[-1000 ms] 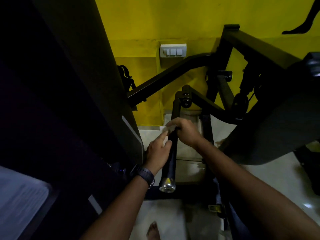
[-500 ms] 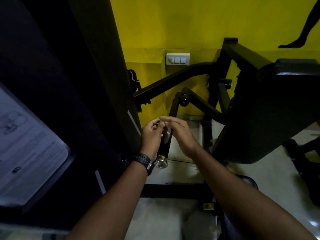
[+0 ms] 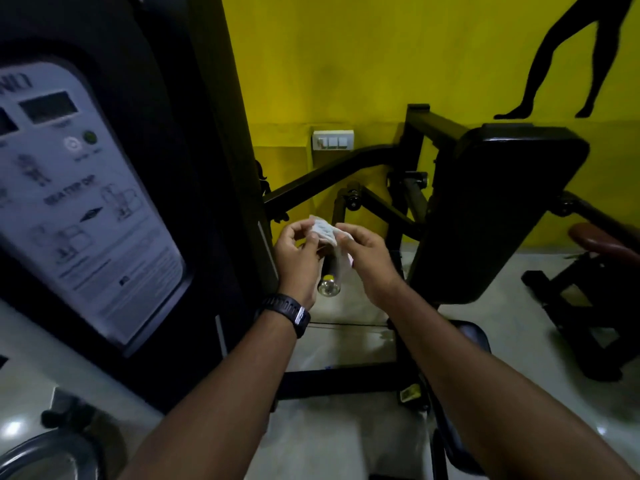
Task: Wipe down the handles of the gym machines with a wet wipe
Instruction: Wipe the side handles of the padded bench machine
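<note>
I pinched the wet wipe (image 3: 323,231) between my left hand (image 3: 297,259) and right hand (image 3: 367,258), held close together just above the handle (image 3: 329,276). It looked limp, light and damp, so I judged it best gripped by its edges.

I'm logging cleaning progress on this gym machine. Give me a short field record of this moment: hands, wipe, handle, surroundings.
left hand: pinches one side of the wet wipe; watch on the wrist
right hand: pinches the other side
wet wipe: crumpled, held up between both hands
handle: black bar with chrome end, below the hands, seems ungripped
right of hands: black back pad
left of hands: instruction placard
</note>
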### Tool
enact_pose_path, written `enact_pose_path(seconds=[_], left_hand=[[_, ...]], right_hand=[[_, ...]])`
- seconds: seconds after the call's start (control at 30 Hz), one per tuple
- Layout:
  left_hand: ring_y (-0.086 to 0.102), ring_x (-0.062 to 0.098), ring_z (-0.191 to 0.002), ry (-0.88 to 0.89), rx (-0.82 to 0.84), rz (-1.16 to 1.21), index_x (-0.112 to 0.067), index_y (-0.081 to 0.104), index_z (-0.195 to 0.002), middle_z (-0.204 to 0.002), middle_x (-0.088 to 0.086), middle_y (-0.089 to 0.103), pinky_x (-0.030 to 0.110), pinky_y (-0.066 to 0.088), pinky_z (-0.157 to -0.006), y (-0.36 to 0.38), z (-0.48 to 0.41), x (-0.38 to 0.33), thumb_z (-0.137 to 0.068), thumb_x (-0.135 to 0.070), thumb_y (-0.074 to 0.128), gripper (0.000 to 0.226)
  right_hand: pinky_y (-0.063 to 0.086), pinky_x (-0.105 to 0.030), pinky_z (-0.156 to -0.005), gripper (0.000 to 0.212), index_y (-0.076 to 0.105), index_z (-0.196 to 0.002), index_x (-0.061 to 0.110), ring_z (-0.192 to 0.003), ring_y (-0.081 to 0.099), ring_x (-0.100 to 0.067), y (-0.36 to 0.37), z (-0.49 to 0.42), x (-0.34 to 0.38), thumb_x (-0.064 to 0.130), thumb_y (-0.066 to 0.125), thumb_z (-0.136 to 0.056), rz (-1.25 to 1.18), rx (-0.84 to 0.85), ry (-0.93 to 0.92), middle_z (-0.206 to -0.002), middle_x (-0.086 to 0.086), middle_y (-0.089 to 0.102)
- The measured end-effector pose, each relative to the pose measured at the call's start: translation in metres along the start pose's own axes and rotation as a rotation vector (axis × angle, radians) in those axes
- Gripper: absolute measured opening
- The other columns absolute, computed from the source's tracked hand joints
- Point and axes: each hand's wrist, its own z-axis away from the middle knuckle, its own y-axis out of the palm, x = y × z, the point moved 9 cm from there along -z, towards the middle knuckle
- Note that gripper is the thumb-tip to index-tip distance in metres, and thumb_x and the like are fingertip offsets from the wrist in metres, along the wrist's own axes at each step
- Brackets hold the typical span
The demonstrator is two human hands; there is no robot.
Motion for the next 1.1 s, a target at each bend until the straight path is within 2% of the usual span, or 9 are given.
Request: enact_pose_path(seconds=[0.1, 0.17, 0.27, 0.37, 0.57, 0.7, 0.9, 1.03, 1.1], left_hand=[[0.069, 0.021, -0.101, 0.032, -0.010, 0.027, -0.016, 0.062, -0.105, -0.117, 0.011, 0.064, 0.028, 0.059, -0.076, -0.009, 0.024, -0.017, -0.099, 0.004, 0.049, 0.024], [0.070, 0.022, -0.101, 0.041, -0.001, 0.042, -0.019, 0.061, -0.104, -0.117, 0.014, 0.065, 0.025, 0.058, -0.073, -0.016, 0.040, -0.027, -0.100, 0.003, 0.049, 0.025], [0.070, 0.027, -0.104, -0.013, 0.079, 0.048, -0.025, 0.059, -0.112, -0.120, 0.013, 0.066, 0.036, 0.060, -0.081, -0.024, 0.063, -0.035, -0.098, -0.013, 0.062, 0.019], [0.070, 0.022, -0.105, -0.039, 0.113, 0.033, -0.023, 0.055, -0.123, -0.120, 0.009, 0.067, 0.040, 0.060, -0.087, -0.038, 0.088, -0.044, -0.087, -0.016, 0.077, 0.043], [0.072, 0.019, -0.097, 0.093, -0.198, -0.059, -0.019, 0.062, -0.113, -0.104, 0.004, 0.073, 0.034, 0.060, -0.084, -0.102, 0.155, -0.088, -0.087, 0.006, 0.063, 0.036], [0.068, 0.020, -0.100, 0.155, -0.313, -0.095, -0.023, 0.060, -0.107, -0.111, 0.009, 0.068, 0.032, 0.058, -0.086, -0.142, 0.212, -0.098, -0.092, 0.003, 0.054, 0.031], [0.069, 0.029, -0.100, 0.099, -0.571, -0.064, -0.023, 0.055, -0.108, -0.112, 0.013, 0.067, 0.043, 0.059, -0.088, -0.228, 0.290, -0.099, -0.099, -0.009, 0.055, 0.016], [0.069, 0.023, -0.091, 0.086, -0.685, -0.054, -0.013, 0.055, -0.113, -0.111, 0.015, 0.068, 0.036, 0.060, -0.079, -0.292, 0.340, -0.115, -0.101, -0.014, 0.055, 0.013], [0.070, 0.027, -0.096, 0.083, -0.727, -0.054, -0.017, 0.057, -0.110, -0.110, 0.014, 0.069, 0.043, 0.060, -0.085, -0.323, 0.361, -0.122, -0.100, -0.018, 0.056, 0.011]], right_hand=[[0.053, -0.020, -0.072, 0.038, 0.056, -0.135, 0.007, -0.112, 0.065, -0.021, 0.000, 0.026, 0.012, 0.009, 0.060, -0.098, 0.028, -0.032, -0.041, -0.124, -0.009, 0.066], [0.057, -0.026, -0.077, 0.038, 0.055, -0.135, 0.005, -0.110, 0.067, -0.022, 0.003, 0.042, 0.020, 0.006, 0.061, -0.097, 0.020, -0.034, -0.072, -0.122, -0.011, 0.067], [0.059, -0.031, -0.078, 0.036, 0.057, -0.130, 0.008, -0.102, 0.069, -0.024, 0.014, 0.063, 0.033, 0.008, 0.065, -0.095, 0.000, -0.020, -0.084, -0.115, -0.012, 0.068], [0.058, -0.028, -0.071, 0.032, 0.057, -0.119, 0.016, -0.093, 0.068, -0.020, 0.028, 0.084, 0.049, 0.006, 0.068, -0.092, -0.001, 0.020, -0.140, -0.111, -0.012, 0.067], [0.060, -0.048, -0.082, 0.021, 0.058, -0.109, 0.027, -0.097, 0.071, -0.021, 0.058, 0.136, 0.060, 0.016, 0.066, -0.094, 0.119, 0.132, -0.204, -0.108, -0.007, 0.072], [0.060, -0.032, -0.077, 0.018, 0.058, -0.112, 0.018, -0.095, 0.070, -0.015, 0.081, 0.194, 0.062, 0.010, 0.062, -0.096, 0.087, 0.249, -0.247, -0.105, -0.006, 0.071], [0.059, -0.030, -0.073, 0.031, 0.058, -0.118, 0.019, -0.093, 0.072, -0.020, 0.145, 0.275, 0.042, 0.012, 0.071, -0.091, -0.048, 0.482, -0.088, -0.104, -0.008, 0.072], [0.056, -0.029, -0.067, 0.015, 0.059, -0.111, 0.022, -0.086, 0.070, -0.018, 0.200, 0.332, 0.037, 0.016, 0.063, -0.097, -0.076, 0.624, -0.007, -0.107, -0.012, 0.070], [0.051, -0.024, -0.059, 0.009, 0.059, -0.107, 0.022, -0.075, 0.067, -0.009, 0.228, 0.358, 0.035, 0.017, 0.060, -0.100, -0.066, 0.689, -0.002, -0.099, -0.006, 0.069]])
